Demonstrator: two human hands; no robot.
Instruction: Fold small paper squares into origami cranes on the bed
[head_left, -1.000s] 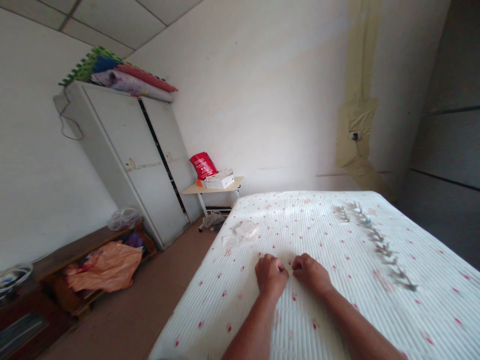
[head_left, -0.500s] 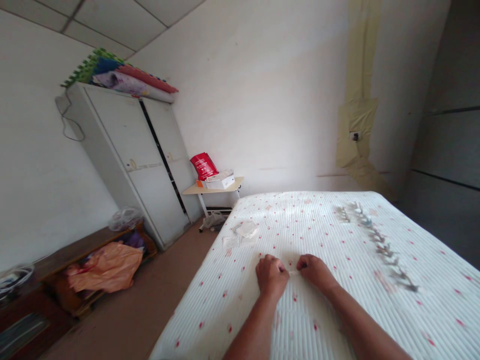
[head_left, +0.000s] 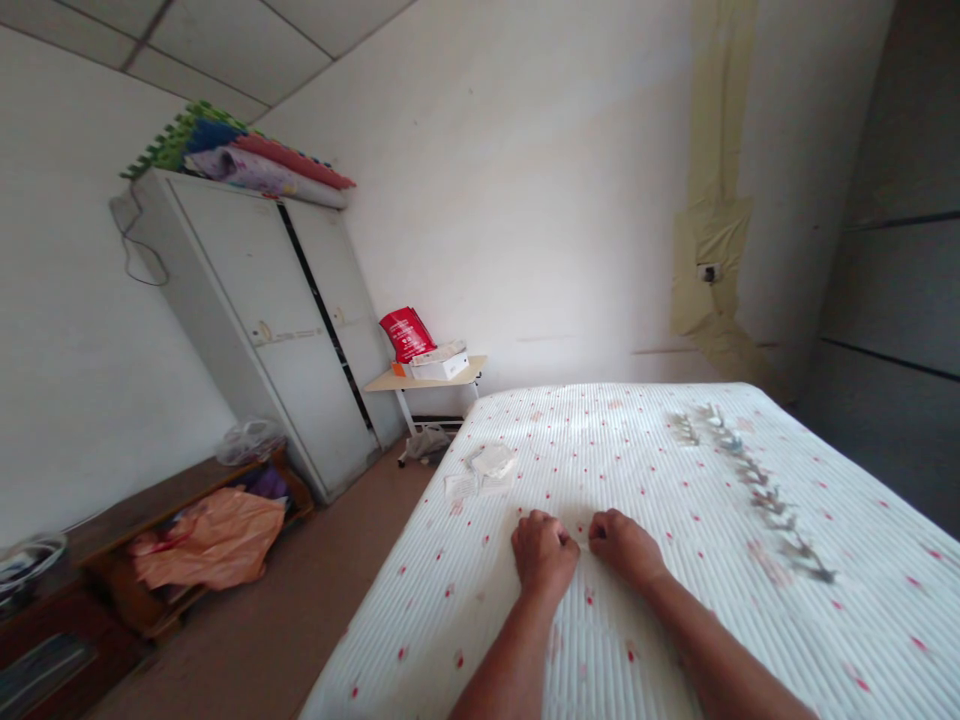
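At the far left, an orange bag (head_left: pixel 210 540) spills from a low wooden stand (head_left: pixel 120 505), and a tall cabinet (head_left: pixel 217 270) carries rolled mats (head_left: pixel 277 178). Beside it, a red bag (head_left: pixel 405 335) and a white box (head_left: pixel 444 368) sit on a small table (head_left: pixel 386 383), off the bed (head_left: pixel 435 640).

On the bed, a white packet (head_left: pixel 493 461) and a thin paper (head_left: pixel 461 486) lie near the left edge, probably set aside yet within reach. The left hand (head_left: pixel 544 550) is next, low on the cover, its fingers curled inward. A faint pale sliver (head_left: pixel 584 546) seems to show between the two hands, at the fingertips. The right hand (head_left: pixel 624 543) faces the left, its fingers curled too; whether either hand grips the sliver, I cannot tell. Such a close, low pose likely steadies fine work against the mattress.

Further right, small greyish pieces (head_left: pixel 769 503) run in a slanting row, with a short cluster (head_left: pixel 684 430) beside its far end, likely spaced for single pickup. Ribbed cover separates the hands from the packet and from the row, giving both elbows sideways room; the left edge is nearer than the far one.
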